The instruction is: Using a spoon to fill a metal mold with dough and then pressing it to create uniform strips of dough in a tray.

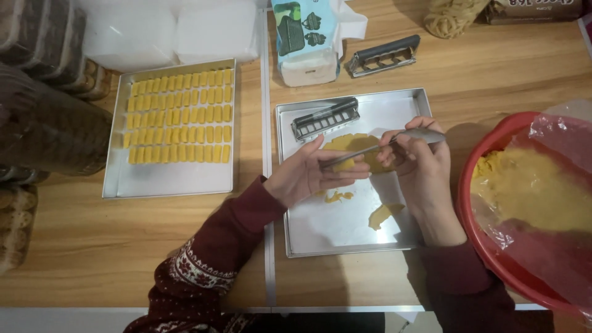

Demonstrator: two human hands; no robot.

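Note:
My left hand lies palm up over a metal tray, fingers apart, with a bit of yellow dough on the fingertips. My right hand grips a metal spatula whose blade reaches across to the left fingers. Beneath both hands lies a flat sheet of yellow dough. Small dough scraps lie on the tray in front of them. A metal press cutter with a black handle rests at the tray's far left corner.
A second tray at left holds rows of several cut yellow pieces. A red bowl lined with plastic holds yellow dough at right. Another cutter, a tissue pack and white boxes stand at the back.

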